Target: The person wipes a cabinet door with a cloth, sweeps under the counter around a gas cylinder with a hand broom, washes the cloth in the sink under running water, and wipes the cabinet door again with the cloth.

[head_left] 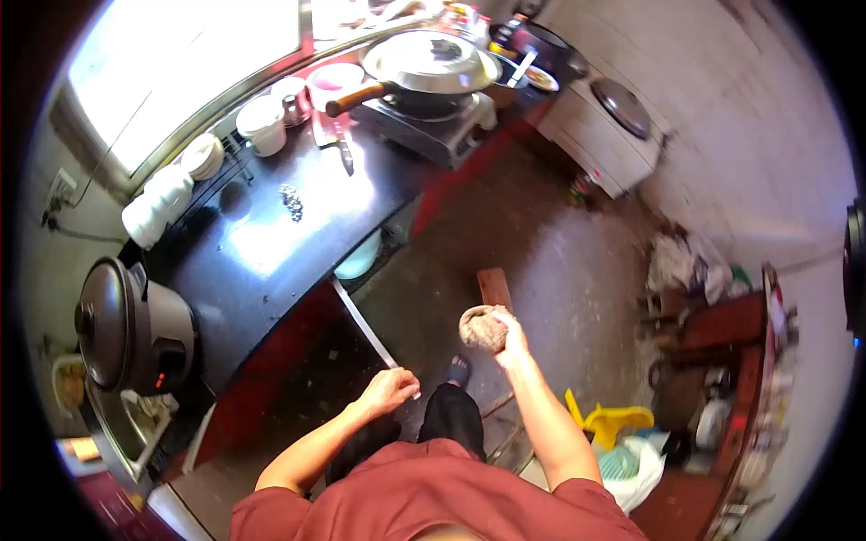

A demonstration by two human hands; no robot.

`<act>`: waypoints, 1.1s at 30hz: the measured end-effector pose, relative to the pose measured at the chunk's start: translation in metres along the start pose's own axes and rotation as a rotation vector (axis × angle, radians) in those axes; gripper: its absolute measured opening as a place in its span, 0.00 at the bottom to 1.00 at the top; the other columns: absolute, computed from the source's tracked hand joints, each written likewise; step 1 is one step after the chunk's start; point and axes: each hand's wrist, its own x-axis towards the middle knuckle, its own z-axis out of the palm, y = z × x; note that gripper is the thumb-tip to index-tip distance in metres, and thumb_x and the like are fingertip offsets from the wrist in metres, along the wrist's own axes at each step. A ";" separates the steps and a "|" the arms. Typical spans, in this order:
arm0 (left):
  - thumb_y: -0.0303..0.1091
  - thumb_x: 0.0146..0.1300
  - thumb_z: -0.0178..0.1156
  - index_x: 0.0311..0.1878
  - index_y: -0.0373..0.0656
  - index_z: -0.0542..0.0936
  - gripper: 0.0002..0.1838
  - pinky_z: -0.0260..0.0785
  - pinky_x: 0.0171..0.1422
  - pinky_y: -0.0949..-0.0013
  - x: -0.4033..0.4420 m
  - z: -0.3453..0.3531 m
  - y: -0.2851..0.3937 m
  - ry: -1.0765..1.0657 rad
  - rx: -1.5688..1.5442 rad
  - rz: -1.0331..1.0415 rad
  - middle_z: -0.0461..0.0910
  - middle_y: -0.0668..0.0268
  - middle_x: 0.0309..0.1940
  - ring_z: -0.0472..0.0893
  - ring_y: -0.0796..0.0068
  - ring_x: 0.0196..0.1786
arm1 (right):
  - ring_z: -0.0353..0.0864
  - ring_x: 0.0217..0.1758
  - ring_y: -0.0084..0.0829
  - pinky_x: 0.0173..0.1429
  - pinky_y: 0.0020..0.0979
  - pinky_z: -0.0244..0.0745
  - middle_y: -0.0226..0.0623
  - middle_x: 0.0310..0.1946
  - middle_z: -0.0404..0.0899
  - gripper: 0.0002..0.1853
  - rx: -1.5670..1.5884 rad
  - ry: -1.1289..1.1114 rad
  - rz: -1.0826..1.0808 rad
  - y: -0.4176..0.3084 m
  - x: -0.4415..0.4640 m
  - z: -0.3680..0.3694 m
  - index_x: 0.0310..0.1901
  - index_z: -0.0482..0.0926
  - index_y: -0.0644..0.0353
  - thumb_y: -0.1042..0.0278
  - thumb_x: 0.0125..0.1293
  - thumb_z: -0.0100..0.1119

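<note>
My right hand [513, 335] is closed on a brown, crumpled cloth-like bundle [483, 330], held out over the floor in front of me. My left hand [390, 389] hangs lower and to the left, its fingers curled in; whatever it may hold is too small to make out. Just past that hand runs a pale strip [363, 322], slanting up toward the counter. Beyond the bundle a reddish-brown board [493, 288] lies on the floor.
The dark counter [298, 261] carries a rice cooker [135, 329], a knife [345, 155] and a stove with a lidded pan [424, 63]. A white cabinet [600, 144] stands beyond. Yellow plastic [618, 422] and a white bag [642, 478] are at lower right.
</note>
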 end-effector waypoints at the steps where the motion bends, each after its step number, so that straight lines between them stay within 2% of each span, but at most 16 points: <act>1: 0.35 0.59 0.59 0.37 0.37 0.82 0.11 0.73 0.43 0.60 0.005 0.002 -0.001 0.045 -0.067 -0.053 0.80 0.54 0.31 0.82 0.55 0.39 | 0.79 0.50 0.37 0.56 0.41 0.77 0.39 0.45 0.79 0.19 -0.077 -0.007 0.030 -0.006 0.004 0.022 0.49 0.75 0.57 0.67 0.55 0.63; 2: 0.33 0.60 0.59 0.39 0.37 0.82 0.10 0.74 0.41 0.64 0.013 0.006 -0.009 0.121 0.024 -0.030 0.82 0.57 0.32 0.83 0.64 0.36 | 0.80 0.47 0.35 0.53 0.37 0.77 0.39 0.44 0.80 0.21 -0.163 -0.083 0.002 0.002 0.044 0.017 0.49 0.77 0.59 0.67 0.52 0.68; 5: 0.36 0.60 0.57 0.40 0.38 0.82 0.12 0.73 0.46 0.60 0.040 0.013 0.001 0.268 -0.032 -0.165 0.82 0.55 0.35 0.82 0.56 0.42 | 0.80 0.46 0.29 0.52 0.30 0.74 0.34 0.41 0.82 0.19 -0.436 -0.331 0.027 -0.015 0.080 0.058 0.45 0.80 0.60 0.67 0.50 0.69; 9: 0.39 0.63 0.56 0.41 0.39 0.82 0.13 0.73 0.48 0.61 0.090 0.033 0.018 0.544 -0.195 -0.313 0.82 0.55 0.38 0.82 0.58 0.44 | 0.80 0.45 0.26 0.52 0.29 0.74 0.33 0.42 0.82 0.20 -0.978 -0.604 -0.027 -0.047 0.110 0.105 0.46 0.79 0.61 0.68 0.51 0.70; 12: 0.38 0.62 0.60 0.53 0.41 0.77 0.18 0.73 0.50 0.63 0.125 0.056 0.029 0.807 -0.269 -0.291 0.78 0.56 0.47 0.81 0.60 0.43 | 0.79 0.46 0.26 0.52 0.28 0.73 0.32 0.43 0.81 0.22 -1.146 -0.722 0.042 -0.061 0.116 0.124 0.48 0.78 0.61 0.67 0.50 0.71; 14: 0.38 0.59 0.64 0.62 0.42 0.69 0.28 0.74 0.49 0.61 0.139 0.060 0.046 0.932 -0.317 -0.359 0.71 0.55 0.56 0.80 0.60 0.49 | 0.79 0.47 0.26 0.53 0.28 0.73 0.33 0.44 0.81 0.22 -1.252 -0.980 0.138 -0.053 0.139 0.119 0.50 0.77 0.61 0.67 0.52 0.70; 17: 0.39 0.53 0.69 0.66 0.42 0.64 0.38 0.69 0.60 0.62 0.146 0.066 0.038 1.074 -0.246 -0.323 0.66 0.51 0.61 0.74 0.60 0.59 | 0.77 0.51 0.26 0.56 0.30 0.72 0.33 0.47 0.79 0.22 -1.224 -1.285 0.427 -0.061 0.100 0.147 0.54 0.75 0.62 0.67 0.58 0.66; 18: 0.34 0.54 0.69 0.66 0.39 0.64 0.37 0.66 0.65 0.64 0.147 0.065 0.038 1.103 -0.553 -0.208 0.68 0.51 0.61 0.74 0.64 0.60 | 0.77 0.51 0.26 0.56 0.29 0.72 0.33 0.47 0.79 0.20 -1.157 -1.302 0.475 -0.066 0.079 0.158 0.53 0.75 0.62 0.67 0.60 0.65; 21: 0.29 0.56 0.68 0.64 0.36 0.66 0.33 0.66 0.64 0.65 0.136 0.065 0.050 1.040 -1.045 0.036 0.73 0.56 0.58 0.75 0.68 0.59 | 0.77 0.49 0.27 0.55 0.29 0.72 0.35 0.45 0.80 0.18 -1.017 -1.315 0.556 -0.049 0.084 0.153 0.51 0.76 0.63 0.66 0.61 0.62; 23: 0.27 0.58 0.66 0.56 0.34 0.73 0.22 0.69 0.61 0.68 0.135 0.078 0.047 1.209 -0.933 -0.076 0.79 0.61 0.49 0.78 0.73 0.53 | 0.78 0.48 0.28 0.54 0.30 0.72 0.36 0.44 0.80 0.18 -0.952 -1.306 0.575 -0.040 0.094 0.153 0.51 0.75 0.64 0.65 0.61 0.61; 25: 0.26 0.60 0.63 0.54 0.34 0.74 0.19 0.70 0.59 0.69 0.127 0.089 0.060 1.312 -0.999 -0.125 0.80 0.60 0.48 0.79 0.75 0.51 | 0.78 0.46 0.30 0.54 0.31 0.72 0.36 0.42 0.80 0.18 -0.841 -1.272 0.572 -0.033 0.095 0.157 0.50 0.75 0.63 0.65 0.60 0.61; 26: 0.28 0.60 0.63 0.54 0.34 0.74 0.19 0.70 0.58 0.69 0.127 0.095 0.056 1.380 -0.877 -0.145 0.80 0.59 0.48 0.79 0.74 0.51 | 0.79 0.45 0.33 0.53 0.36 0.73 0.37 0.39 0.79 0.19 -0.807 -1.330 0.561 -0.020 0.112 0.160 0.51 0.75 0.61 0.65 0.59 0.60; 27: 0.29 0.59 0.63 0.53 0.34 0.75 0.19 0.70 0.57 0.69 0.128 0.102 0.051 1.445 -0.754 -0.165 0.81 0.58 0.47 0.79 0.72 0.51 | 0.79 0.46 0.34 0.54 0.39 0.73 0.36 0.40 0.79 0.18 -0.823 -1.263 0.584 -0.017 0.115 0.164 0.51 0.74 0.60 0.66 0.59 0.60; 29: 0.35 0.57 0.65 0.52 0.32 0.75 0.23 0.69 0.58 0.65 0.124 0.101 0.063 1.465 -0.486 -0.408 0.79 0.54 0.50 0.79 0.60 0.54 | 0.79 0.48 0.36 0.56 0.45 0.74 0.36 0.40 0.78 0.17 -0.858 -1.115 0.626 -0.016 0.125 0.169 0.50 0.74 0.58 0.69 0.59 0.60; 31: 0.37 0.58 0.64 0.52 0.33 0.76 0.22 0.67 0.60 0.65 0.138 0.101 0.051 1.575 -0.257 -0.431 0.77 0.53 0.53 0.76 0.59 0.57 | 0.78 0.51 0.40 0.56 0.54 0.73 0.36 0.44 0.75 0.15 -1.012 -1.019 0.669 0.006 0.171 0.166 0.51 0.70 0.53 0.71 0.62 0.56; 33: 0.41 0.60 0.63 0.50 0.34 0.77 0.21 0.68 0.58 0.65 0.157 0.089 0.049 1.564 -0.433 -0.373 0.77 0.54 0.52 0.77 0.61 0.56 | 0.78 0.52 0.40 0.55 0.54 0.73 0.35 0.47 0.75 0.17 -1.185 -0.993 0.633 0.011 0.198 0.172 0.54 0.69 0.50 0.69 0.63 0.56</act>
